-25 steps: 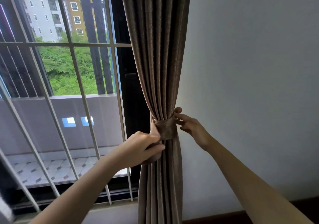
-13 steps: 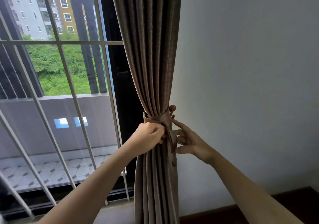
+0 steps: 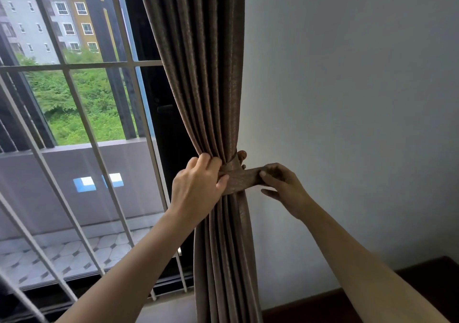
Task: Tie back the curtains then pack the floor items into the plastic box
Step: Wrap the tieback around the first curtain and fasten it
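hiding most of the hook (image 3: 241, 154) mid-frame, the tieback (image 3: 237, 177) rings the curtain (image 3: 198, 74). left hand (image 3: 196, 188) grips the curtain's folds; right hand (image 3: 283, 186) now pinches the tieback's pulled-out end.

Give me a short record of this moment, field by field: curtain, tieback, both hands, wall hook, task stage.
curtain: brown, gathered into one bundle
tieback: matching band round the gathered curtain, one end stretched to the right
left hand: grips the curtain folds at the band
right hand: pinches the tieback's free end
wall hook: brown knob behind the band; whether the band is looped on it, cannot tell
task stage: tying back under way, band not yet released
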The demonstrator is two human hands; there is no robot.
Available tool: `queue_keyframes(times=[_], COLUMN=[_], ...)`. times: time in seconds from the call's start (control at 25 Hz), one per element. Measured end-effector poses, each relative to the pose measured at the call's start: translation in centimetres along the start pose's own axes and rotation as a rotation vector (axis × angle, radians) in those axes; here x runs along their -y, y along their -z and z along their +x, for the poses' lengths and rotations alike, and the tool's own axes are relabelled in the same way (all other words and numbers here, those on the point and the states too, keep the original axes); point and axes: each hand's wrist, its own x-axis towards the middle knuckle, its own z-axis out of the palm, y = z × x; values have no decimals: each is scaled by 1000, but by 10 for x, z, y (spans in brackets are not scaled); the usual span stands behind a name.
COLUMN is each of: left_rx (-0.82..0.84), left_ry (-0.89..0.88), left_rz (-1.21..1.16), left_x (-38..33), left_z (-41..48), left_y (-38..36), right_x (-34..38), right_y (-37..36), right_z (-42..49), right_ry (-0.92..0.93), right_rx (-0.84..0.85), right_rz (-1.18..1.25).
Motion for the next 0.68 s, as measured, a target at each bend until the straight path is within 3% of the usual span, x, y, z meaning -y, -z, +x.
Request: queue_keyframes(times=[0.28, 0.48, 0.68], left_rx=[6, -12, -30], left_ry=[78, 110, 114], left_rz=[77, 95, 53], left_x=[8, 10, 10], left_z=[-3, -7, -7], left_y=[8, 4, -5], right_x=[-31, -46, -41], right_y=[-34, -48, -39], right_z=[48, 73, 77], right_ry=[-67, -105, -141], right_rx=[-156, -360, -305], right_rz=[304, 202, 142])
